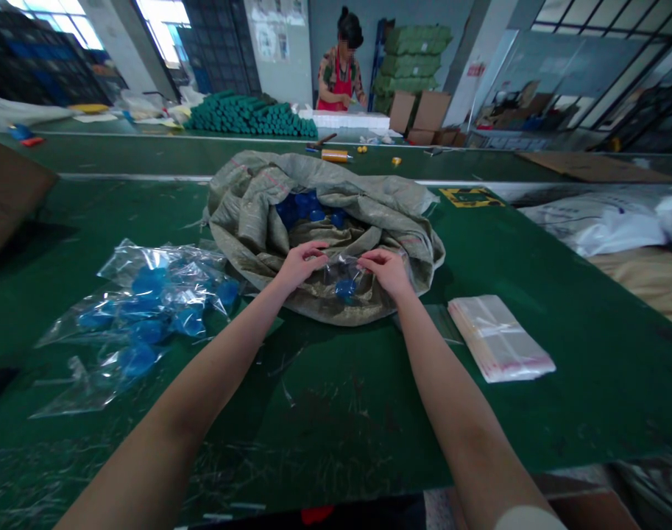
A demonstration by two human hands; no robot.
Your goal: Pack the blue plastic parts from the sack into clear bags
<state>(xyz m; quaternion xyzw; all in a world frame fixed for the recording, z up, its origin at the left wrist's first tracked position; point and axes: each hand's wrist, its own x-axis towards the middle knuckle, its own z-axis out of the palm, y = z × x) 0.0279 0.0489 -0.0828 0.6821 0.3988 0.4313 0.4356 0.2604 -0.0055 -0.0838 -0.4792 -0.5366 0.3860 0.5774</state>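
My left hand (303, 263) and my right hand (386, 269) pinch the two sides of a clear plastic bag (342, 266) near its top. A blue round piece (345, 288) sits low inside that bag. Both hands are over the front edge of a rumpled grey-green sack (247, 213), which holds several blue pieces (308, 207). Left of the sack lies a pile of clear bags with blue pieces inside (151, 302). A stack of flat clear bags (498, 338) lies to the right of my right hand.
The green table (324, 412) carries plastic scraps near its front. A brown box (9, 195) stands at the left, white sacks (600, 221) at the right. Beyond are a tape roll (336, 156), green rolls (247, 116) and a person in a red apron (341, 73).
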